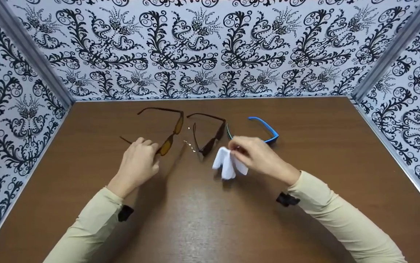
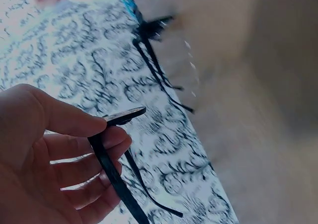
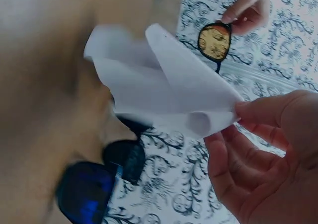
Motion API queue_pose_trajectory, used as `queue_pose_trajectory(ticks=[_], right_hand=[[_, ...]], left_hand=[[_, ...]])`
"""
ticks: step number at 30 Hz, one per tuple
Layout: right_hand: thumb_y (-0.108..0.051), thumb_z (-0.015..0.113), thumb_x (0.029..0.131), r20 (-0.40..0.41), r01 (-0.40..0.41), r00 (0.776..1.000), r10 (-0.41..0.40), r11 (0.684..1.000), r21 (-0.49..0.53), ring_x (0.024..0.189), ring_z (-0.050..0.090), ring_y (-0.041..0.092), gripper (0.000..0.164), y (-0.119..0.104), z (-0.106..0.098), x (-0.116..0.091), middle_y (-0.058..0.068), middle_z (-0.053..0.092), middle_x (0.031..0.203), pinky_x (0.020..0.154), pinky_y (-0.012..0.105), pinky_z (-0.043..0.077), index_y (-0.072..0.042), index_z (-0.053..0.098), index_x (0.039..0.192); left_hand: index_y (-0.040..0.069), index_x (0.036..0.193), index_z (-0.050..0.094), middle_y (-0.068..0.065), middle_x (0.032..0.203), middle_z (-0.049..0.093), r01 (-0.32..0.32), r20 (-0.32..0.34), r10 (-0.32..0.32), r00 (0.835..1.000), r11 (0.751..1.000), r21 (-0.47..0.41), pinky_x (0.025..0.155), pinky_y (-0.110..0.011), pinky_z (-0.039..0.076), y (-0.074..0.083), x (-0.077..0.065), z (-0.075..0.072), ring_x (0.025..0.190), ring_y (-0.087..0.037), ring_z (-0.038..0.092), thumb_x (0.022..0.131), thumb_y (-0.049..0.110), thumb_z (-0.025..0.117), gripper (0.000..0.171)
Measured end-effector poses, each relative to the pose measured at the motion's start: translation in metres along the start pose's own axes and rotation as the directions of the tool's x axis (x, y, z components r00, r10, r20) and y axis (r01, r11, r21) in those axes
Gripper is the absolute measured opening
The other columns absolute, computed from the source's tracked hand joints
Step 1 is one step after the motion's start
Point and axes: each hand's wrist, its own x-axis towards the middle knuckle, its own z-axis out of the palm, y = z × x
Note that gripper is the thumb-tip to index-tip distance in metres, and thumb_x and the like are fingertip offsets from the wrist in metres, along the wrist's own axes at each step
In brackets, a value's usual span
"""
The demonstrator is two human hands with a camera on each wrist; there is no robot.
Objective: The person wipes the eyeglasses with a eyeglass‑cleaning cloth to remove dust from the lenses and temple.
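Observation:
My left hand pinches amber-lensed sunglasses near one corner of the frame, holding them above the table. In the left wrist view, the thumb and fingers close on the dark frame, with both temples hanging down. From my right hand hangs a white cloth, pinched at its top between thumb and fingers. The right wrist view shows the cloth draped loosely. Dark sunglasses lie between the hands with temples unfolded. Blue-templed sunglasses lie behind the right hand, which partly hides them.
The brown wooden table is bounded at the back and sides by patterned black-and-white panels. Small bright spots show on the table beside the dark sunglasses.

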Motion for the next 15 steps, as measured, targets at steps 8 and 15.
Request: queue_pose_trajectory(ticks=[8, 15], right_hand=[[0.006, 0.064, 0.087, -0.060, -0.014, 0.998, 0.019, 0.996, 0.087, 0.076, 0.065, 0.020, 0.006, 0.001, -0.016, 0.011, 0.010, 0.063, 0.084, 0.066, 0.032, 0.055, 0.002, 0.061, 0.090], [0.004, 0.065, 0.087, -0.089, -0.024, 0.995, 0.041, 0.984, 0.176, 0.077, 0.066, 0.022, 0.006, -0.004, -0.019, 0.014, 0.011, 0.064, 0.087, 0.066, 0.028, 0.055, 0.002, 0.062, 0.092]], left_hand=[[-0.003, 0.080, 0.067, -0.011, 0.076, 0.062, -0.046, -0.065, 0.039, 0.997, 0.992, -0.121, 0.071, -0.048, 0.050, 0.032, 0.009, -0.003, 0.072, -0.034, 0.059, 0.076, -0.002, 0.070, 0.005], [0.002, 0.072, 0.064, -0.008, 0.071, 0.061, -0.055, -0.112, 0.028, 0.993, 0.967, -0.250, 0.055, -0.042, 0.049, 0.057, 0.024, -0.006, 0.059, -0.023, 0.057, 0.077, -0.001, 0.070, 0.008]])
